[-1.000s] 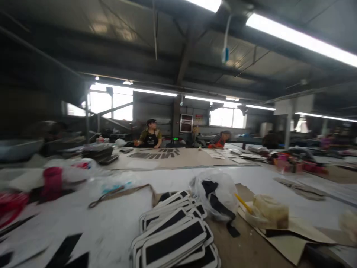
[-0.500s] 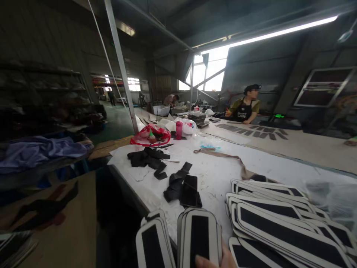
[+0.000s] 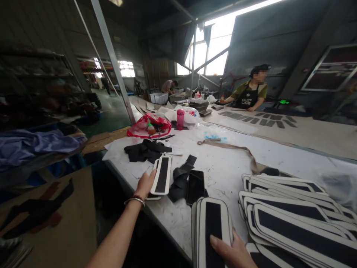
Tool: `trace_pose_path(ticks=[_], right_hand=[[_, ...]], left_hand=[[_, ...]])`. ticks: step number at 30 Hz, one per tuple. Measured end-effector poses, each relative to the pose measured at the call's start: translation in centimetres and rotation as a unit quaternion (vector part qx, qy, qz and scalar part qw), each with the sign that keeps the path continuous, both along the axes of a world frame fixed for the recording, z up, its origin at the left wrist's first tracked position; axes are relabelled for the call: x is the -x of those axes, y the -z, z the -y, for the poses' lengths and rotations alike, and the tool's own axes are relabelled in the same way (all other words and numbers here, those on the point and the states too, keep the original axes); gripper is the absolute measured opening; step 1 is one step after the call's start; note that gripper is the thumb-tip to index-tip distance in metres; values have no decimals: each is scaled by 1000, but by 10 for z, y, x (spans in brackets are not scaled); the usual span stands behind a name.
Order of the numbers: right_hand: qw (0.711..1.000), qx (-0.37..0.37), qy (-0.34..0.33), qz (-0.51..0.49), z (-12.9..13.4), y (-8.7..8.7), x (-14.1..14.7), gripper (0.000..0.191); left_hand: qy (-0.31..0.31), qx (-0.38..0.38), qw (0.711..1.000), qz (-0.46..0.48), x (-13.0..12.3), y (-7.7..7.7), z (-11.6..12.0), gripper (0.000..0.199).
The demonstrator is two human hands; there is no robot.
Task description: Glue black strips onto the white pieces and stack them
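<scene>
My left hand (image 3: 146,184), with a bracelet at the wrist, is closed on a few long rounded panels (image 3: 162,175), white-edged with a black middle strip. It holds them over the left edge of the white-covered table (image 3: 220,167), near crumpled black strips (image 3: 145,149). My right hand (image 3: 232,250) grips a thick stack of the same panels (image 3: 213,230) near the table's front, thumb across the top one. Just right of it lies a large fanned pile of matching panels (image 3: 295,223). The panels' exact material cannot be made out.
A black phone (image 3: 196,185) lies on black strips mid-table. Farther back are a red plastic bag (image 3: 134,130), a pink bottle (image 3: 180,120) and a tan strap (image 3: 237,146). A co-worker in an apron (image 3: 247,97) stands at the far table. A metal post (image 3: 114,63) rises at left.
My left hand has come into view, holding a few panels farther out over the table. My right hand and its stack have shifted slightly right and up in view.
</scene>
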State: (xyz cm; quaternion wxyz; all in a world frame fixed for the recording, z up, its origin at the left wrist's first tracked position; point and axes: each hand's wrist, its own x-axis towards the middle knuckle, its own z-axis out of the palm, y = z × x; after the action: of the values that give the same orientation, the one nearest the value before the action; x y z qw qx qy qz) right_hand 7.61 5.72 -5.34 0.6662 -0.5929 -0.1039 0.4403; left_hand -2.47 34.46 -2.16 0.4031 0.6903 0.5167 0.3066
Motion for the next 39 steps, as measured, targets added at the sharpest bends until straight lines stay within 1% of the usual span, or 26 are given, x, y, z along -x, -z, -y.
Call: trace_pose_path(ticks=[2, 4, 6, 7, 8, 9, 10, 12, 13, 14, 15, 16, 19, 21, 22, 23, 25, 26, 27, 28, 30, 33, 35, 37, 39], right_hand=[[1000, 3, 10, -24, -6, -8, 6, 74], [999, -3, 10, -41, -11, -16, 12, 79], [999, -11, 3, -50, -13, -22, 20, 89], [998, -14, -3, -53, -14, -24, 25, 93], [998, -16, -10, -57, -14, -24, 31, 95], [998, -16, -19, -60, -14, -24, 38, 96], [997, -17, -30, -63, -13, -22, 47, 95], [997, -21, -48, -62, -7, -16, 67, 91], [997, -21, -56, -58, -4, -12, 76, 88], [996, -21, -67, -53, 0, -7, 84, 86], [995, -20, -82, -47, 4, -4, 90, 85], [994, -17, -100, -41, 8, -1, 92, 85], [989, -13, -147, -17, 10, 0, 85, 88], [983, -30, -179, 13, 8, -6, 75, 77], [977, -42, -203, 48, 8, -10, 70, 70], [967, -54, -230, 98, 8, -13, 67, 64], [937, -65, -276, 204, 11, -19, 65, 56], [924, -65, -290, 239, 14, -20, 66, 53], [918, -66, -298, 252, 17, -21, 67, 52], [918, -68, -302, 247, 20, -22, 69, 52], [929, -61, -283, 229, 24, -24, 73, 52], [950, -37, -237, 201, 27, -32, 81, 51], [957, -47, -234, 167, 28, -37, 87, 49], [957, -80, -239, 146, 31, -43, 91, 47], [949, -97, -246, 174, 33, -49, 88, 46]], left_hand=[[-18, -20, 1000, -3, 5, 0, 3, 61], [-3, -34, 999, 8, 22, -2, 20, 71], [43, -5, 998, 35, 47, -3, 54, 74], [79, 33, 995, 58, 61, -2, 77, 79], [123, 128, 977, 115, 75, -1, 103, 89], [150, 219, 952, 151, 87, 2, 130, 100], [168, 303, 920, 184, 98, 6, 158, 102], [205, 451, 824, 276, 117, 16, 207, 94], [204, 493, 787, 308, 124, 21, 227, 88], [195, 516, 764, 333, 132, 26, 243, 83], [188, 525, 752, 352, 139, 29, 256, 81], [179, 523, 748, 366, 145, 32, 266, 79], [171, 494, 765, 376, 165, 33, 284, 75], [173, 478, 783, 359, 174, 29, 293, 72], [175, 466, 793, 352, 176, 27, 297, 73], [177, 453, 802, 347, 178, 26, 301, 75], [181, 431, 813, 346, 178, 24, 309, 77], [180, 422, 817, 349, 178, 24, 313, 77], [177, 417, 820, 350, 178, 24, 316, 77], [172, 416, 823, 346, 178, 24, 319, 75], [160, 409, 837, 326, 177, 24, 326, 75], [131, 380, 879, 258, 178, 23, 335, 76], [97, 346, 907, 221, 180, 23, 342, 79], [57, 319, 926, 195, 183, 26, 348, 82], [27, 302, 934, 189, 186, 28, 352, 83]])
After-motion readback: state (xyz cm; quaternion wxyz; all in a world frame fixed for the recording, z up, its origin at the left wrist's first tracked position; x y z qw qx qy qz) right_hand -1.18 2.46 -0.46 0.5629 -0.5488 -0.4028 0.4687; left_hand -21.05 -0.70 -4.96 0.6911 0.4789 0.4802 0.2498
